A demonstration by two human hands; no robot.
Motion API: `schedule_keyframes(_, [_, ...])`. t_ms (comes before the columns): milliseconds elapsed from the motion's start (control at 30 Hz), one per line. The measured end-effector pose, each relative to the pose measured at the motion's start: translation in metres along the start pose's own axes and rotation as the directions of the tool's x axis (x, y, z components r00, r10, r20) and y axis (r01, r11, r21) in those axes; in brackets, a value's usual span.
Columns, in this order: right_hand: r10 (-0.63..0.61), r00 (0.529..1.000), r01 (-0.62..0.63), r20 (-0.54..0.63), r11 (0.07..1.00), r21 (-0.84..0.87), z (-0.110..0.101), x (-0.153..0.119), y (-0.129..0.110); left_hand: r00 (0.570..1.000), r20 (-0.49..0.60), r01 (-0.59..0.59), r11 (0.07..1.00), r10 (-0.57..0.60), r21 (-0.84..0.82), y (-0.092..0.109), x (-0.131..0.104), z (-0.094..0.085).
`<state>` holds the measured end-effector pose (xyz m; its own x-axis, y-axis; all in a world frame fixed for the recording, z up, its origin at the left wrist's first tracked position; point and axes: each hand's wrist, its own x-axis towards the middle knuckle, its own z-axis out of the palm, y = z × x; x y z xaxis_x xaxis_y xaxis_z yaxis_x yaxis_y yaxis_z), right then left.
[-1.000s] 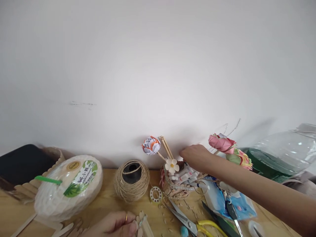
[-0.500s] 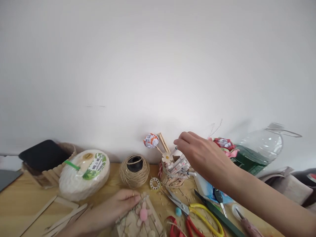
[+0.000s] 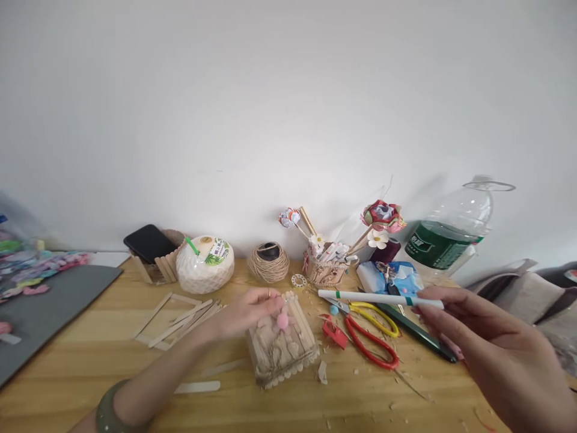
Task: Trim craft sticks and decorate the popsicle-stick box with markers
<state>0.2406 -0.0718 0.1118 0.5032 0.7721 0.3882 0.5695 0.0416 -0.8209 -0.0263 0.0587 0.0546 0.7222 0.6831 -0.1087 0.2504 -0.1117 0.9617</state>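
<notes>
We see a white marker pen with a green band held level above the wooden table, pinched at its right end by the fingertips of the right hand, its tip pointing left over the scissors. The left hand rests with curled fingers on the far edge of a small box of craft sticks, touching a pink pompom (fixed on the box's top). Just right of the box lie red-handled pliers and yellow-handled scissors. Behind them stand a woven pen holder, a ball of twine, a coconut drink and a large water bottle. Loose craft sticks lie left of the box.
</notes>
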Motion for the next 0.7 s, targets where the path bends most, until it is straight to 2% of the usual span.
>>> schedule_keyframes(67, [0.109,0.993,-0.113,0.044,0.986,0.120,0.000,-0.009,0.018,0.999,0.032,-0.043,0.996,0.041,0.077,0.006,-0.006,0.003])
schedule_keyframes(233, [0.216,0.968,-0.248,0.126,0.903,0.352,0.001,-0.020,0.041,0.996,0.019,-0.087,0.983,0.085,0.161,0.014,-0.015,0.013])
schedule_keyframes(467, [0.250,0.949,-0.313,0.191,0.806,0.502,0.002,-0.035,0.047,0.985,-0.021,-0.163,0.956,0.174,0.243,0.006,-0.016,0.022])
schedule_keyframes(567, [0.259,0.940,-0.338,0.223,0.796,0.503,0.003,-0.042,0.052,0.983,-0.044,-0.160,0.948,0.178,0.274,0.003,-0.016,0.026])
schedule_keyframes(700, [0.199,0.947,-0.306,0.252,0.801,0.515,0.013,-0.051,0.057,0.978,-0.055,-0.172,0.933,0.199,0.315,0.001,-0.015,0.030])
